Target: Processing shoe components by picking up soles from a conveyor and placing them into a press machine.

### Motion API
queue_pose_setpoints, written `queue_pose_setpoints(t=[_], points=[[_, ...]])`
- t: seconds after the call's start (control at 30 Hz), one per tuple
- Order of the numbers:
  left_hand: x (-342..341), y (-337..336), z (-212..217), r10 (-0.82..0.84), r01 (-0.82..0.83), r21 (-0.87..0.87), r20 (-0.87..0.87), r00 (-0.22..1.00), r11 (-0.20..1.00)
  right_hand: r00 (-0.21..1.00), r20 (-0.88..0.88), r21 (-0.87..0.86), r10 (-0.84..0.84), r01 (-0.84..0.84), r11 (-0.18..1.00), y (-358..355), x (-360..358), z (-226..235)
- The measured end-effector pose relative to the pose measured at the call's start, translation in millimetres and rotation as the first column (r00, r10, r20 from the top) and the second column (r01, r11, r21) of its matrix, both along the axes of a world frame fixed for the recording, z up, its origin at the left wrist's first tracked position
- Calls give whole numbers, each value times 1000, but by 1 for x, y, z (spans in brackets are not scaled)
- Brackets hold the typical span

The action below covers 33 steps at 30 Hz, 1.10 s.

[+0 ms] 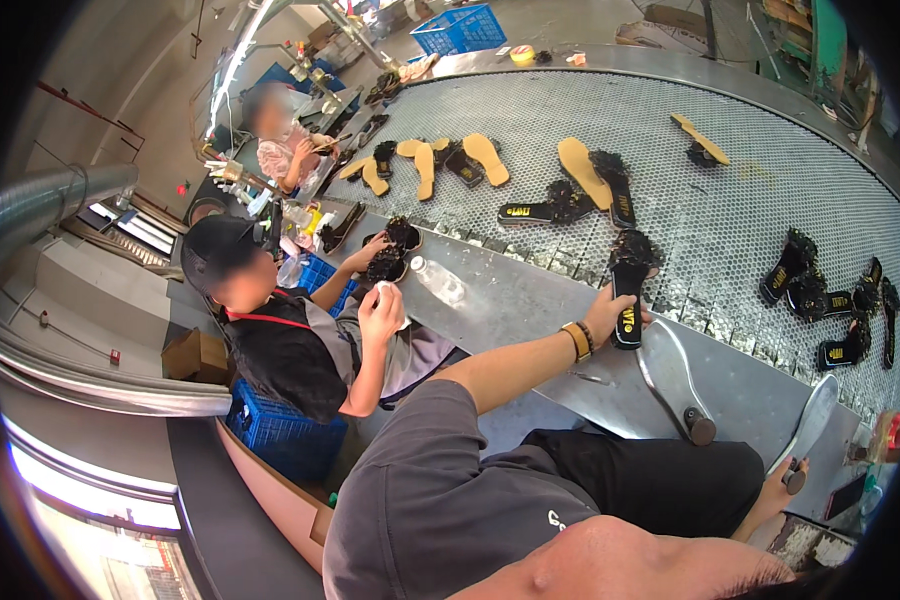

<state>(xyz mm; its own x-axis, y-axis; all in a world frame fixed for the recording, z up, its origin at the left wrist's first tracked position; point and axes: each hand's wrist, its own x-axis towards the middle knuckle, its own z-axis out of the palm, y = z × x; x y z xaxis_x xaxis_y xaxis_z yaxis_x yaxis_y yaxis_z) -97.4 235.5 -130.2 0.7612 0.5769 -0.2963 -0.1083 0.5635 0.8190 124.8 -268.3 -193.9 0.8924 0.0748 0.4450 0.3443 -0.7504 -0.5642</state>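
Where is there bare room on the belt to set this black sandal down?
The left hand holds the black sandal at the mesh belt's near edge. Bare mesh lies beyond it, between that sandal, the tan sole and the black sandals at right. The far left is crowded with tan soles. The right hand is on a metal form.

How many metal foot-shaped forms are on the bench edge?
2. One metal form stands just below the black sandal in the left hand; the other form is further right, right hand at its base. More may be out of view.
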Motion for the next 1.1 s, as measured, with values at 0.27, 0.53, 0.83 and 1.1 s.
queue_pose_setpoints(t=[0.27,0.53,0.83,1.1], points=[[5,-4,0,-30,29,24,22,999,999,993,-58,-20,-101,100,995,2,1,6],[9,-11,-1,-16,14,39,40,999,999,994,-106,-99,-40,30,995,-31,9,1],[17,-18,0,-20,20,5,50,999,1000,913,-407,-157,3,-73,985,57,-109,180],[17,-21,-4,-36,37,-13,74,997,999,684,-344,-266,643,-728,631,194,-159,217]])
